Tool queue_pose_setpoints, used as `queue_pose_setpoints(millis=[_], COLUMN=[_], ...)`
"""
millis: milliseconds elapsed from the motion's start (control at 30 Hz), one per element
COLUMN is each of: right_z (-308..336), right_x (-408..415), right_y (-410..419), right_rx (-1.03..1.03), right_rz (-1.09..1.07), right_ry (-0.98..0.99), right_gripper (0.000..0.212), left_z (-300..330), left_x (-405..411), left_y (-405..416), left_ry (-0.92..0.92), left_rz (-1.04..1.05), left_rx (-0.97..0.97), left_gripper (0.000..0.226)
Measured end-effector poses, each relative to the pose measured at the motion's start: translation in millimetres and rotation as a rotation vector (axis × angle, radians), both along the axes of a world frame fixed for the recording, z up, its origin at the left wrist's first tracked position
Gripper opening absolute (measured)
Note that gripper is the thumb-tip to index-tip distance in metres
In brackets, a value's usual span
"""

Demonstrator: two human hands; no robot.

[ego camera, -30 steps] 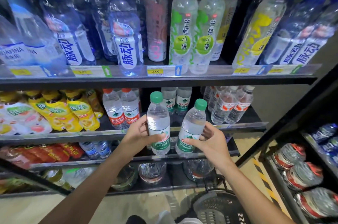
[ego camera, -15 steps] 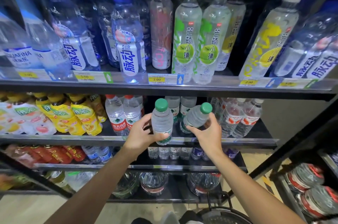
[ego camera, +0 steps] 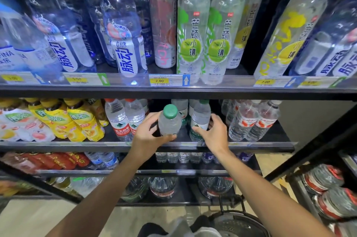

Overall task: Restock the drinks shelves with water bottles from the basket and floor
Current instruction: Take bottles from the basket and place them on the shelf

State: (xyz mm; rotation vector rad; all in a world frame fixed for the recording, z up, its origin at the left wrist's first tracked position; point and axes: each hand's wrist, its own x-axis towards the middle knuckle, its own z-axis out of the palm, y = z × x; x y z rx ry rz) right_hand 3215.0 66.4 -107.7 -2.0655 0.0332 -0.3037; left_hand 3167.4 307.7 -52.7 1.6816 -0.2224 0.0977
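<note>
The drinks shelves (ego camera: 173, 91) fill nearly the whole frame, so we start there: tall flavoured and blue-labelled bottles along the top, yellow juice packs at middle left, red-labelled water bottles just left and right of centre, and a gap in the middle row where green-capped water goes. At the bottom right edge we see the rim of the basket (ego camera: 237, 217) on the floor.

Both our arms reach up from the bottom of the frame to that middle row. Our left hand (ego camera: 148, 136) is clamped on a green-capped bottle (ego camera: 170, 120), thumb under its base and fingers curled round the left side, holding it tilted toward us just above the shelf lip. Our right hand (ego camera: 214, 132), right of centre, has fingers and thumb curled round the lower body of a second green-capped bottle (ego camera: 200, 118), which stands in the row; whether it rests fully on the board we cannot tell.

We judge these bottles small, full and fairly heavy for their size, with thin clear walls that give under a squeeze and a smooth surface that could slip. The labelled waist or the base looks the safest hold; the cap is too narrow for steering. Sliding each one back upright should keep it from knocking its neighbours.
</note>
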Motion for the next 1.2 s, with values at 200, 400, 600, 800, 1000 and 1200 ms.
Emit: queue_pose_setpoints(millis=[200,400,600,800,1000,1200], right_z=[-13,-14,-16,-12,-15,-4], right_x=[-5,-4,-4,-9,-2,11], right_y=[-2,-4,-4,-1,-13,-12], right_rx=[0.038,0.025,0.029,0.077,0.164,-0.026], right_rz=[0.074,0.120,0.131,0.132,0.214,0.281], right_ry=[0.022,0.033,0.028,0.026,0.164,0.287], right_gripper=[0.069,0.067,0.069,0.067,0.084,0.101], left_z=[0,-18,-39,-46,-52,-39], left_x=[15,32,43,48,44,63], left_y=[-9,-14,-20,-26,-29,-19], left_ry=[0.046,0.040,0.139,0.189,0.136,0.335], left_rz=[-0.011,-0.026,-0.018,0.010,0.073,-0.146], left_rx=[0.009,0.100,0.100,0.123,0.259,0.486], left_gripper=[0.054,0.065,0.060,0.060,0.065,0.077])
